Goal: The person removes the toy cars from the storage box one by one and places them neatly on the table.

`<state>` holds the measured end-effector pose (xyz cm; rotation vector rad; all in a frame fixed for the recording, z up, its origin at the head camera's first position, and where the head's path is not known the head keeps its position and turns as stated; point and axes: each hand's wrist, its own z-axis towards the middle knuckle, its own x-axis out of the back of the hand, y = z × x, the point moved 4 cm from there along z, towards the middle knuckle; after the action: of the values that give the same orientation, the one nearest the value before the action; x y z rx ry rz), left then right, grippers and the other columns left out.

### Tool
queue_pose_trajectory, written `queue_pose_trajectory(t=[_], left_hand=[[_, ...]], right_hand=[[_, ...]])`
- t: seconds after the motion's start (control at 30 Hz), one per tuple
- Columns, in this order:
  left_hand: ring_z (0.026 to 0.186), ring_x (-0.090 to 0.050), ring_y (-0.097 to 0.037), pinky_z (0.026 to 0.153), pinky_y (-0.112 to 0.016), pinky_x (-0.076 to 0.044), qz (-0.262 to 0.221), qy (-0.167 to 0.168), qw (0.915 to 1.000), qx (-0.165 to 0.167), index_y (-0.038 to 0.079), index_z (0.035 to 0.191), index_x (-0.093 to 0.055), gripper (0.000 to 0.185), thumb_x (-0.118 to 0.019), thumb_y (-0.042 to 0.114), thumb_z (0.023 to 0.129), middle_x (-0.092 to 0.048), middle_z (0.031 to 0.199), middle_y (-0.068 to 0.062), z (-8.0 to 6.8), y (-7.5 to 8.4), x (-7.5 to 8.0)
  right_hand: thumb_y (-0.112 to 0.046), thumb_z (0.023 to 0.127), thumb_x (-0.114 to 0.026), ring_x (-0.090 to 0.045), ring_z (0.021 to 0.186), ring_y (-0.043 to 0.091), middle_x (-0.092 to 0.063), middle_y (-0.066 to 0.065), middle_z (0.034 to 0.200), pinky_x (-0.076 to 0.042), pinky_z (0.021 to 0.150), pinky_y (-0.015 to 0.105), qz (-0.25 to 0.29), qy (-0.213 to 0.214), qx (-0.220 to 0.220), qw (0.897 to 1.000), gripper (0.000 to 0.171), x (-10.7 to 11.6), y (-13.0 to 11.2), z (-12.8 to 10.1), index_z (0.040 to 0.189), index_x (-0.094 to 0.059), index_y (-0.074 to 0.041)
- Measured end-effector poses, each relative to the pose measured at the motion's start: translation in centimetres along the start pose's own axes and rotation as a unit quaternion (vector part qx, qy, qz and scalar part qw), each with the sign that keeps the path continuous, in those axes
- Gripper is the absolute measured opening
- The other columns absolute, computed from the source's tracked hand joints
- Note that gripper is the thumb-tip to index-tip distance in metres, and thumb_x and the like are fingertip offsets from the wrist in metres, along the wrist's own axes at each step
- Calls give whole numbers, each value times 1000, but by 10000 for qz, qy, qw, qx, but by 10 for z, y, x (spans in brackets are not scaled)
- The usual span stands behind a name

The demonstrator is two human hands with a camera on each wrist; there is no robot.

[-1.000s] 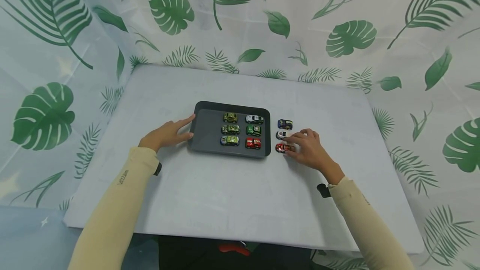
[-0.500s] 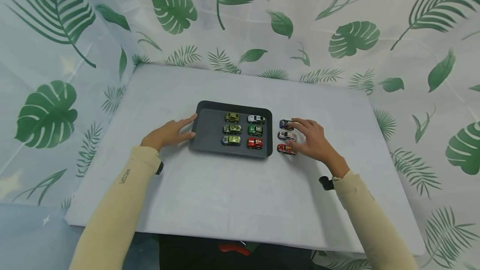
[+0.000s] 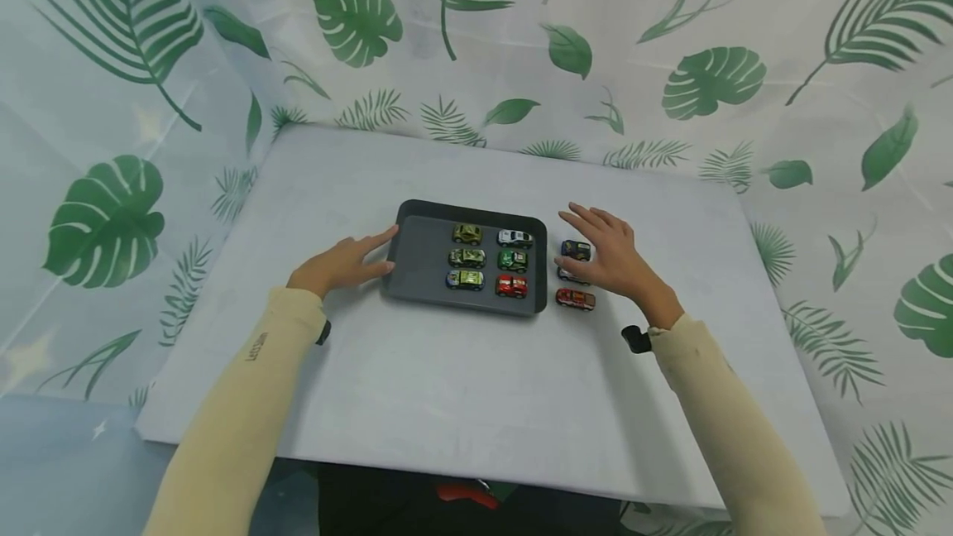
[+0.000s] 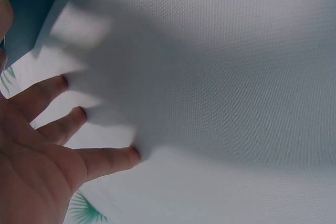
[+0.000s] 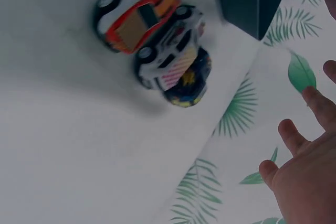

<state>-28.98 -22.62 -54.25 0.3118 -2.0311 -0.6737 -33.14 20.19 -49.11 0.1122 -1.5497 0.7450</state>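
Observation:
A dark grey tray [image 3: 420, 263] lies on the white-covered table, and my left hand [image 3: 342, 263] touches its left edge with straight thumb and index finger. Inside stand two columns of toy cars, among them an olive one [image 3: 466, 234], a white one [image 3: 514, 238], a green one [image 3: 513, 260] and a red one [image 3: 511, 286]. My right hand [image 3: 606, 253] is raised with spread fingers, holding nothing. Beneath and beside it, right of the tray, a dark blue car [image 3: 576, 250], a white car [image 5: 170, 53] and a red-orange car [image 5: 142, 11] form a column. The hand partly covers the white one.
The white table [image 3: 447, 387] extends around the tray on every side. A leaf-print curtain [image 3: 476, 40] hangs behind it and along both sides. Something red [image 3: 466, 495] shows below the front edge.
My right hand has moved from the white and red-orange cars past the dark blue one, and its fingers have lifted and spread. The left hand stays at the tray's edge; the view shifts slightly.

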Motion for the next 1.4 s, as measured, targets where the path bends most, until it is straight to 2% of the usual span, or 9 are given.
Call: queue_pose_trajectory(t=[0.43, 0.83, 1.17, 1.4], left_hand=[[160, -12, -49, 124, -72, -15, 21, 28, 9998, 177, 31, 174, -15, 76, -55, 47, 112, -18, 176, -23, 2, -3, -1], [160, -17, -48, 125, -70, -18, 86, 86, 9999, 56, 28, 174, -16, 76, -57, 44, 112, -22, 175, -20, 1, -1, 0], [159, -13, -53, 125, -71, -16, 96, 134, 9998, -59, 25, 174, -17, 74, -56, 41, 113, -22, 173, -24, -1, 0, 2], [159, -10, -52, 125, -70, -15, 57, 87, 9999, -9, 27, 174, -16, 75, -56, 43, 113, -21, 174, -24, 2, -3, 1]], right_hand=[[-39, 98, -77, -24, 156, 48, -33, 15, 173, -12, 121, 71, -27, -72, 314, 9995, 80, -5, -26, 32, 165, -43, -10], [-39, 98, -79, -29, 153, 49, -39, 16, 169, -14, 121, 71, 68, -130, 419, 9990, 79, -13, -45, 53, 164, -46, -12], [-38, 99, -78, -34, 149, 47, -47, 17, 163, -15, 121, 70, 53, -304, 735, 9968, 73, -20, -66, 73, 162, -49, -13], [-35, 99, -80, -38, 146, 46, -54, 17, 158, -16, 121, 69, -22, -484, 824, 9954, 70, -27, -77, 87, 160, -52, -12]])
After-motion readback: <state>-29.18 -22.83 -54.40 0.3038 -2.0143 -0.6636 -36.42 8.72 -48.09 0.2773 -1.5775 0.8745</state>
